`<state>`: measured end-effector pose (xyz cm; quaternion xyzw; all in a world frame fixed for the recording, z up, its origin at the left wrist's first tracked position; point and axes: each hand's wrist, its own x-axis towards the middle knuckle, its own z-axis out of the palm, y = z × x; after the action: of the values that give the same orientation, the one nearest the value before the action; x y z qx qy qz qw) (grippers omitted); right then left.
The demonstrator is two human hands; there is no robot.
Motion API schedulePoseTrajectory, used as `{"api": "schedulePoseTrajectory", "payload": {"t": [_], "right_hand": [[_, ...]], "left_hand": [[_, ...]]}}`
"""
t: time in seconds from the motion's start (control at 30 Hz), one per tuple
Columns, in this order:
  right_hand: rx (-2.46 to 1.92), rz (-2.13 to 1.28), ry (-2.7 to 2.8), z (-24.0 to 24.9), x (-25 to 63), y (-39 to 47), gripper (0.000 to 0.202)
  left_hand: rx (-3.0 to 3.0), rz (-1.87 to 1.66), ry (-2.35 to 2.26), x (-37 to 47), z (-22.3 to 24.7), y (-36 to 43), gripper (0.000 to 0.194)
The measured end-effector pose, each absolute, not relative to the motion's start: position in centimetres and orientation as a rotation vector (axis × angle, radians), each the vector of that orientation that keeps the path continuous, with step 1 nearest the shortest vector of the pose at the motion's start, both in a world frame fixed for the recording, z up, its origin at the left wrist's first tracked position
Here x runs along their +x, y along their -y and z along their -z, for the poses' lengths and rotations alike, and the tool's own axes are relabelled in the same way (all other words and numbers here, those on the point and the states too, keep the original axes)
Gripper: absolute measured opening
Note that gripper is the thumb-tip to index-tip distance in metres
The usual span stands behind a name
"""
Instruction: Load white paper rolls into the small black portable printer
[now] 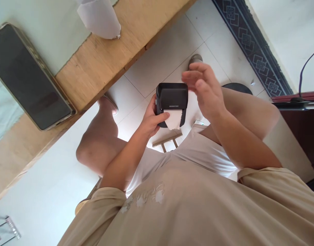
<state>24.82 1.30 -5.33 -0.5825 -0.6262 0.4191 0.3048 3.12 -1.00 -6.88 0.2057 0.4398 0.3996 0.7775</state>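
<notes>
My left hand [153, 119] is wrapped around the left side of a small black printer [173, 95] with pale lettering on its front. A strip of white paper [173, 119] with a torn lower edge sticks out of its slot, and my left thumb lies on the paper. My right hand [204, 89] is raised just right of the printer, its fingers apart, slightly bent and a little blurred. Nothing shows in that hand. Whether its fingertips touch the printer's upper right edge is hard to tell.
A wooden table edge [103, 61] runs along the upper left. On it lie a dark-screened phone [31, 78] and a white rounded object [102, 17]. My bare legs [103, 143] are spread below, over a tiled floor [157, 75]. At right, a black cable [301, 75] hangs near dark red furniture.
</notes>
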Motion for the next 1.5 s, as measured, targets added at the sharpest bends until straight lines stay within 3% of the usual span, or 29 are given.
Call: {"api": "schedulePoseTrajectory", "payload": {"t": [0.23, 0.63, 0.83, 1.1, 1.2, 1.37, 1.5], "right_hand": [[-1.397, -1.420, 1.585, 6.6, 22.6, -0.1, 0.072], [-1.266, -1.348, 1.660, 6.0, 23.0, -0.6, 0.079], [-1.208, -1.245, 1.779, 4.9, 24.6, -0.9, 0.075], [-1.073, -1.028, 1.979, 2.1, 24.9, 0.4, 0.073], [-1.099, -0.877, 1.971, 1.8, 24.3, 0.8, 0.066], [-1.319, -0.393, 1.844, 0.4, 23.8, 0.9, 0.024], [-1.488, -0.259, 2.071, -1.8, 22.5, 1.9, 0.031]], "left_hand": [[0.328, -0.919, -0.958, 2.7, 6.7, 1.1, 0.070], [0.579, -0.896, -0.922, 2.3, 6.3, 0.3, 0.084], [0.485, -0.963, -1.087, 3.3, 4.4, 0.9, 0.042], [0.524, -0.976, -1.169, 3.2, 0.9, 1.3, 0.019], [0.513, -0.905, -1.131, 2.5, 1.1, 1.3, 0.029], [0.598, -0.853, -1.061, 0.9, 2.8, 1.8, 0.062], [0.604, -0.819, -1.019, 0.6, 3.3, 2.4, 0.078]]}}
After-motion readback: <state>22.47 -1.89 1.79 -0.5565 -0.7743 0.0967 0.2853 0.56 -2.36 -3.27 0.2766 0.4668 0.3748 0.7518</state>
